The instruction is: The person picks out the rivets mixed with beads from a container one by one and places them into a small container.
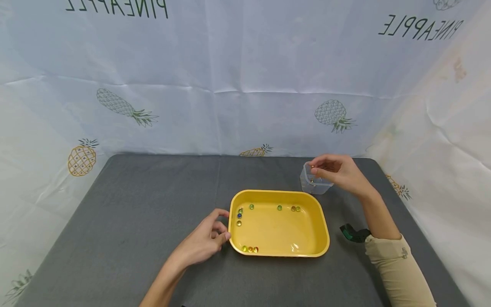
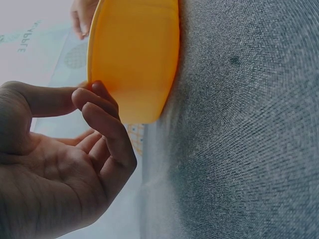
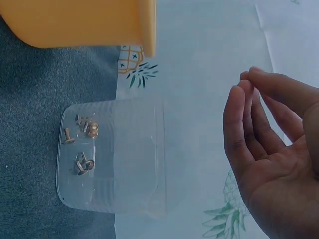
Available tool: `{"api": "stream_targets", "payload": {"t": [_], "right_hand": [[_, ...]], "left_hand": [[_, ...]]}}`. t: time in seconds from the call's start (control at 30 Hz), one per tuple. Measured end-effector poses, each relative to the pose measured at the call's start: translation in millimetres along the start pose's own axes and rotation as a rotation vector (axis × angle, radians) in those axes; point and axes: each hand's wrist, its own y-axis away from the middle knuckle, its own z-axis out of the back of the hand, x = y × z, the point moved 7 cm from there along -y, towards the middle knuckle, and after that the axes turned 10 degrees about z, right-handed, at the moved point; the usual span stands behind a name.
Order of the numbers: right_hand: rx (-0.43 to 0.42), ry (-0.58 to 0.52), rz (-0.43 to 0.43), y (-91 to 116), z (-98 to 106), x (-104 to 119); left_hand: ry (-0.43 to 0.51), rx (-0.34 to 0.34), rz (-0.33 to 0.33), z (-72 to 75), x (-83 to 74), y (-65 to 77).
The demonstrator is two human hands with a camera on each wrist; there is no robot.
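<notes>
A shallow yellow tray (image 1: 284, 226) lies on the table, with several glass marbles (image 1: 251, 207) spread along its inner edges. At the tray's left side, my left hand (image 1: 205, 238) pinches the rim, thumb on the edge and curled fingers against the outer wall (image 2: 134, 55). Behind the tray's right corner stands a clear plastic box (image 1: 314, 187), with several small metal screws (image 3: 83, 163) at its bottom. My right hand (image 1: 337, 172) is over this box, thumb and fingertips together on a small gold-coloured screw (image 1: 312, 166). In the right wrist view the fingertips (image 3: 254, 70) hide that screw.
The grey cloth-covered table (image 1: 153, 204) ends at the back against a white curtain (image 1: 238, 64) printed with pineapples. A dark green and black strap (image 1: 354, 233) shows by the right forearm, just below the wrist. The tray and box stand close together.
</notes>
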Motion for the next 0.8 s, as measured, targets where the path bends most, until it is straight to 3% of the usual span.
{"api": "stream_targets", "payload": {"t": [0.23, 0.8], "right_hand": [[-0.028, 0.035, -0.049, 4, 4, -10], [-0.068, 0.077, -0.058, 11, 12, -34]], "left_hand": [[-0.004, -0.003, 0.000, -0.2, -0.6, 0.2], [-0.001, -0.005, 0.016, 0.0, -0.4, 1.4]]}}
